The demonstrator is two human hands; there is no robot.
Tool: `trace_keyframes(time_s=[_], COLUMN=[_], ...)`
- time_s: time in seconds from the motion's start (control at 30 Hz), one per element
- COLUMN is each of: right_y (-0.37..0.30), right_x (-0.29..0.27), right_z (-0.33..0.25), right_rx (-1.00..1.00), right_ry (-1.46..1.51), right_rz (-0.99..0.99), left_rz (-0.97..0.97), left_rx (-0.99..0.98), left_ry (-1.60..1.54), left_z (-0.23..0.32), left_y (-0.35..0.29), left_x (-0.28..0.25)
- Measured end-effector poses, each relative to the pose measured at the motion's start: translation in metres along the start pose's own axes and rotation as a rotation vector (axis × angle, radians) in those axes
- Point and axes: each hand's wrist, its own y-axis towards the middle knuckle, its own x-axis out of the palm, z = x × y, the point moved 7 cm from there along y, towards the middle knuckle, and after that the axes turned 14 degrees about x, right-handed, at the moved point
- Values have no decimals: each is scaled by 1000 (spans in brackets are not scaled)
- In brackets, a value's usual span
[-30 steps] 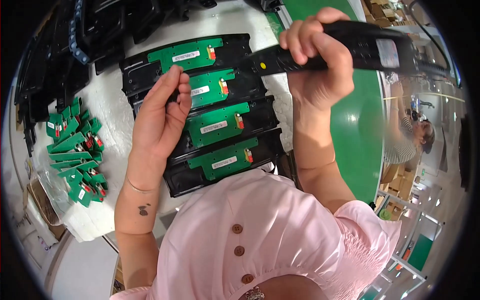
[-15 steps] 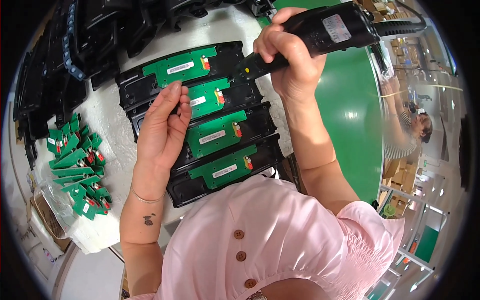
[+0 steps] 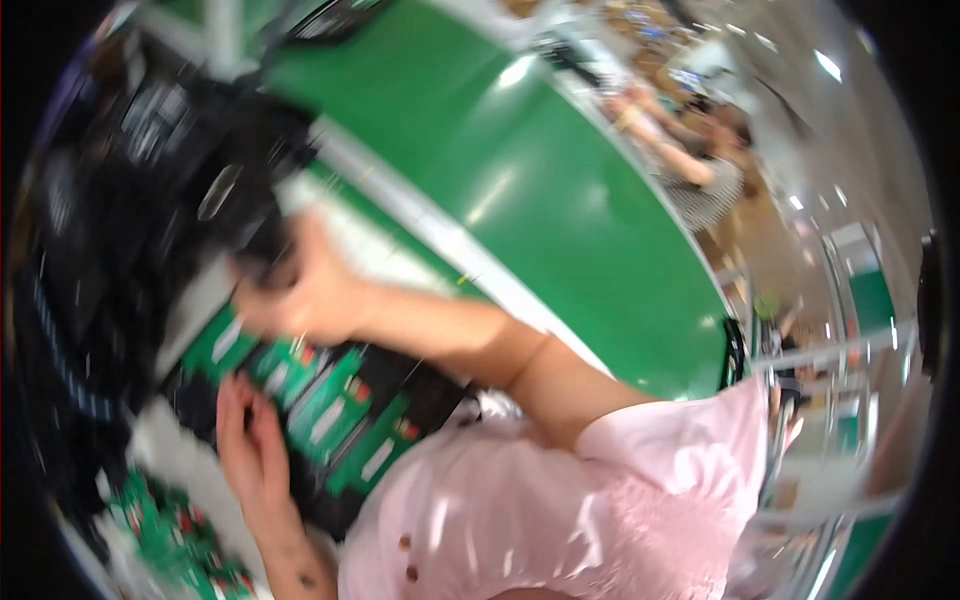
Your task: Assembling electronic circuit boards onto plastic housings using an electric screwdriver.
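Motion smears the view. My right hand (image 3: 315,290) grips a black corded-type power screwdriver (image 3: 235,205), held at the far end of a row of black plastic housings (image 3: 435,385). Its tip is hidden. Green circuit boards (image 3: 350,470) with white labels and small red-and-white connectors lie in these housings. Beside the row's left edge is my left hand (image 3: 255,445), its thumb and fingers curled toward each other. Whatever they may hold is too small and blurred to make out.
More black housings (image 3: 85,250) are heaped at the left. Loose circuit boards (image 3: 165,535) lie piled at the lower left. A green belt-like surface (image 3: 560,250) with a pale rail runs beyond my right arm. Another person (image 3: 705,190) works across it.
The whole view has swung, so the housings now appear lower and slanted. My right hand has carried the screwdriver leftward across the row; my left hand has moved to its left edge.
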Motion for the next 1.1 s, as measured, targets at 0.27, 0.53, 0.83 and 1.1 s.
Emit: trace_keyframes(time_s=[0.27, 0.53, 0.83, 1.1], right_y=[-28, -78, -76, -86], right_x=[-4, 6, 13, 7], right_z=[-42, -82, -73, -80], right_rx=[-246, -463, -369, -553], right_ry=[302, 429, 509, 469], right_rz=[7, -100, -240, -106], left_rz=[118, 12, -157, -207], left_rx=[-428, -528, -429, -352], left_ry=[-165, -341, -346, -388], left_z=[-12, -25, -28, -25], left_y=[-27, -50, -34, -30], left_x=[19, 45, 34, 26])
